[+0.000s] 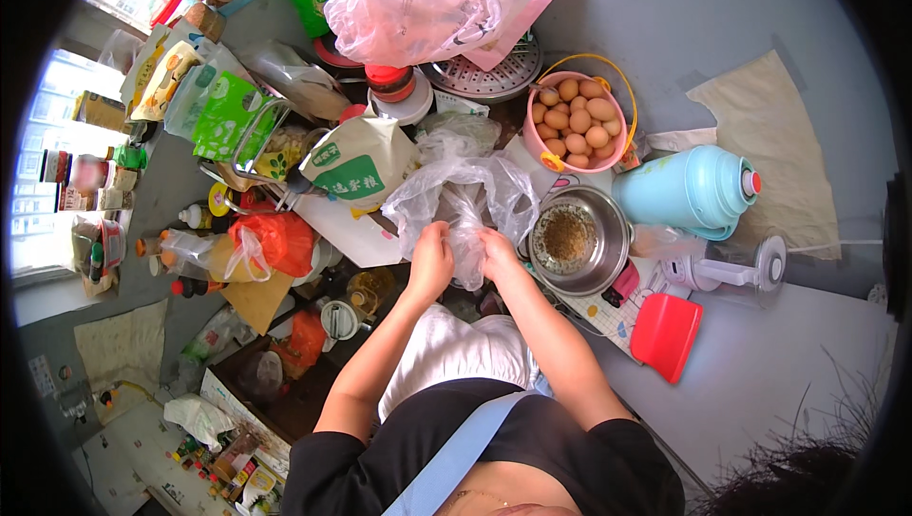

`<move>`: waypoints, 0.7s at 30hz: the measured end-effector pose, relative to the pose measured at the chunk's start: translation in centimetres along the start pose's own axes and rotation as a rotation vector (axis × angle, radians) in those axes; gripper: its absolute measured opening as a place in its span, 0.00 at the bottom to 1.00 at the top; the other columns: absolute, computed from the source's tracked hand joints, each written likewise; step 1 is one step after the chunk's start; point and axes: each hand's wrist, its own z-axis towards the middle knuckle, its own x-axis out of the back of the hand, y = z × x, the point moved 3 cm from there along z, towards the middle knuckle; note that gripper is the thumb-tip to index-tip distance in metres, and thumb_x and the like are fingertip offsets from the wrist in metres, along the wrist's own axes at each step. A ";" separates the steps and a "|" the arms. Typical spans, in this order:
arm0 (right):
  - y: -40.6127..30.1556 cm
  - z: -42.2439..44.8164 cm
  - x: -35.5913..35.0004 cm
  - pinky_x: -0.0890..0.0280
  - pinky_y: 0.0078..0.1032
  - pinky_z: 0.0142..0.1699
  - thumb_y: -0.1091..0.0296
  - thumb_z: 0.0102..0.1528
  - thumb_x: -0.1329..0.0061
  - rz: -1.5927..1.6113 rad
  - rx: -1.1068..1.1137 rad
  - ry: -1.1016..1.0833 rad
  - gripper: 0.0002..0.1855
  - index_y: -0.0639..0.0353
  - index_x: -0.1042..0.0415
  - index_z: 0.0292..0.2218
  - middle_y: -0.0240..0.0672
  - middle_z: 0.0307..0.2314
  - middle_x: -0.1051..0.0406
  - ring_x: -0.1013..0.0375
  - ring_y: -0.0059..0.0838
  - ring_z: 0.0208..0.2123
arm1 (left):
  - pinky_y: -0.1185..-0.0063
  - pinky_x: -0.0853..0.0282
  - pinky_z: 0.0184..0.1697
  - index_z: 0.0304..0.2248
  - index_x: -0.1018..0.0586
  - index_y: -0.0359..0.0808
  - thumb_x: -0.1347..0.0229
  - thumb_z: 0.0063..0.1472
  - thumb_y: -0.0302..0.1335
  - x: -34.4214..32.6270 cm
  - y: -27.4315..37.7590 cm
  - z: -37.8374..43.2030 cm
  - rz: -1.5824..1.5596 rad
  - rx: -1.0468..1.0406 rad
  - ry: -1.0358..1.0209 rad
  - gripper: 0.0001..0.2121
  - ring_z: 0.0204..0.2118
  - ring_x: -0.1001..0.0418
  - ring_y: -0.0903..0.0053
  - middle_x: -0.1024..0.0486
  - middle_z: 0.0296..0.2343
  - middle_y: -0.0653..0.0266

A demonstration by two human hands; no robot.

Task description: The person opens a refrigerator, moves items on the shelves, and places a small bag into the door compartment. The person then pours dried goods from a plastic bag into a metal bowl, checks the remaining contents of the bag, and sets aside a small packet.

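Both of my hands are at a clear plastic bag [467, 209] in front of my waist. My left hand [432, 259] pinches its left side, thumb against fingers. Opposite, my right hand [496, 252] grips the gathered, twisted middle of the plastic. The bag's wide rim spreads loosely beyond my fingers; what it holds is not plain. To the right of my right hand stands a steel pot [578, 239] with brown grains in it. Past the bag is a white paper bag [363, 160] with green print, and a pink bucket of brown eggs [531, 132] stands beyond the pot.
A light blue thermos [670, 184], a blender jug [755, 274] and a red plastic scoop [667, 336] lie to the right. A pink plastic bag of dried red food [420, 24] rests at the far side. Bottles and a red plastic bag [281, 241] crowd the left; an open drawer [267, 402] is lower left.
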 end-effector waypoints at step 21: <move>-3.1 -13.9 -3.4 0.47 0.34 0.56 0.82 0.45 0.58 -1.478 1.021 -0.042 0.33 0.65 0.49 0.54 0.50 0.51 0.48 0.45 0.46 0.53 | 0.76 0.35 0.26 0.25 0.28 0.30 0.42 0.49 0.34 -6.7 -5.2 2.9 -0.234 0.589 -0.118 0.13 0.22 0.30 0.73 0.27 0.22 0.60</move>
